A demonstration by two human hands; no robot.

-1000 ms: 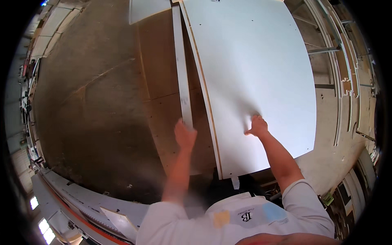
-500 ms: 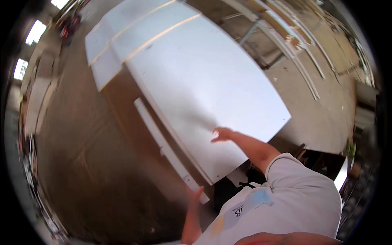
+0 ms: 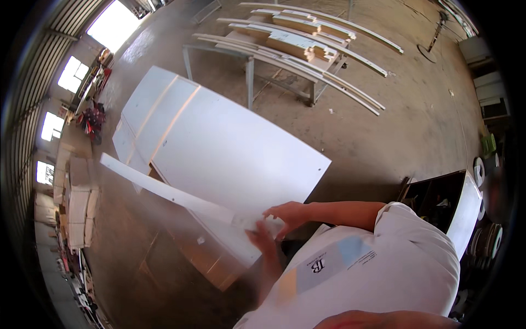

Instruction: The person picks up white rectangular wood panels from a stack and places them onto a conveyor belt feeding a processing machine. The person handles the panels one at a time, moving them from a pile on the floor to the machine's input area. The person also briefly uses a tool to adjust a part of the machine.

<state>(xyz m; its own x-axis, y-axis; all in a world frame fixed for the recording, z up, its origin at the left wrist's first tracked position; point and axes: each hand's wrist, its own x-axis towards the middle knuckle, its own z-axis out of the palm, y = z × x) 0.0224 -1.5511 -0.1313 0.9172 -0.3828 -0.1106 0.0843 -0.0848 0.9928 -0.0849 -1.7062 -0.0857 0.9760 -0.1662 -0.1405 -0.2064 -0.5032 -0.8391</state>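
Observation:
A long, narrow white strip (image 3: 181,193) is raised at a slant over a stack of large white panels (image 3: 235,145). My left hand (image 3: 264,240), somewhat blurred, grips the strip's near end from below. Just beside it, my right hand (image 3: 290,213) is closed about the same end, its fingers curled over the top edge. The two hands nearly touch, and part of the strip's end is hidden between them. Two pale bands cross the far part of the top panel. Below the strip, a brown panel side (image 3: 211,263) shows.
Beyond the panels, a metal-framed rack (image 3: 250,82) carries several long white strips. A dark open cabinet (image 3: 438,200) stands to my right, near several rolls of edging (image 3: 493,241). Stacked boards (image 3: 81,211) line the left wall. A thin stand (image 3: 435,38) is at the far right.
The strip has come up from beside the panels to above them, its far end swinging left. My right hand has moved to its near end, next to my left. The view has shifted.

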